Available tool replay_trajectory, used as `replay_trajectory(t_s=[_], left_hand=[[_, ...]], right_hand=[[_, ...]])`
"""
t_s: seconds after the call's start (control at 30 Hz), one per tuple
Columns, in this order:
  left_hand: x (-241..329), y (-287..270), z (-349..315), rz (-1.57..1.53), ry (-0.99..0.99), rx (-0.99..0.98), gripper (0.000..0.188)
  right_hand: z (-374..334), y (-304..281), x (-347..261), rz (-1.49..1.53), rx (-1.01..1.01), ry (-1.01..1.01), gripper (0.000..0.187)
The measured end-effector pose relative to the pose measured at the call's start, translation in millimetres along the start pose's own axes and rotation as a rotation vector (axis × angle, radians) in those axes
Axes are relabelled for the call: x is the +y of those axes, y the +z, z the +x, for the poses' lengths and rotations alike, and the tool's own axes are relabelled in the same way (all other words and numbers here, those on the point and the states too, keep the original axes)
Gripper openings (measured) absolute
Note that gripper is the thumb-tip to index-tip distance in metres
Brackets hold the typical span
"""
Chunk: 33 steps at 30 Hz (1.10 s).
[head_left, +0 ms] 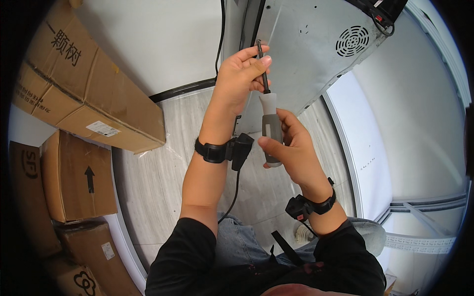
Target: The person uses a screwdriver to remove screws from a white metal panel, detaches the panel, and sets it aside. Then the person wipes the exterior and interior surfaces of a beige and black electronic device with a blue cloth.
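Note:
A screwdriver (272, 126) with a grey and white handle and a long dark shaft points away from me. My right hand (295, 148) wraps its handle, thumb lying along the near part. Farther up, the fingers of my left hand (243, 74) pinch around the shaft close to its tip. That tip meets, or lies just above, the left edge of a pale metal panel (311, 64) with a round slotted vent. Whether the tip sits in a screw I cannot tell. Both of my wrists carry black strapped devices with cables.
Cardboard boxes (84, 98) stand stacked along the left side. A black cable (220, 44) hangs by the white wall left of the panel. At the top right, a dark part with a looped cable (387, 28) adjoins the panel. Below lies pale wood-look floor (165, 197).

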<state>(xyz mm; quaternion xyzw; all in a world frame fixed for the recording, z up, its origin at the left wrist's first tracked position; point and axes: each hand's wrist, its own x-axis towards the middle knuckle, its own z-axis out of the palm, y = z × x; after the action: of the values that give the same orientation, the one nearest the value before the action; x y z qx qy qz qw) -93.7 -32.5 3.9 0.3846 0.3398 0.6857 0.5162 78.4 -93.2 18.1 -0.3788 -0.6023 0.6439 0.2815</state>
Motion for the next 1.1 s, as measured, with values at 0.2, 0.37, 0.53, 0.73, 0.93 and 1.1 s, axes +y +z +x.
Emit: replay_trajectory(t_s=[0.2, 0.37, 0.53, 0.73, 0.93, 1.1], left_hand=[[-2.7, -0.7, 3.0, -0.066, 0.003, -0.017, 0.034], [0.3, 1.5, 1.3, -0.033, -0.007, 0.0, 0.035], [3.1, 4.5, 0.1, 0.156, 0.003, 0.039, 0.037], [5.0, -1.2, 1.6, 0.151, 0.019, -0.003, 0.038], [9.0, 2.0, -0.1, 0.1, -0.014, -0.011, 0.041], [6.5, 2.3, -0.4, 0.225, 0.023, 0.034, 0.038]], right_hand=[[-1.4, -5.7, -9.0, 0.261, -0.131, 0.066, 0.059], [2.9, -11.2, -6.3, 0.327, -0.121, 0.097, 0.055], [4.5, -2.9, -5.0, 0.029, -0.071, 0.036, 0.053], [5.6, -11.9, -6.7, 0.14, -0.119, 0.101, 0.055], [8.3, -15.9, 3.2, 0.003, -0.094, 0.0, 0.057], [10.5, -10.8, -2.5, -0.124, -0.093, 0.114, 0.049]])
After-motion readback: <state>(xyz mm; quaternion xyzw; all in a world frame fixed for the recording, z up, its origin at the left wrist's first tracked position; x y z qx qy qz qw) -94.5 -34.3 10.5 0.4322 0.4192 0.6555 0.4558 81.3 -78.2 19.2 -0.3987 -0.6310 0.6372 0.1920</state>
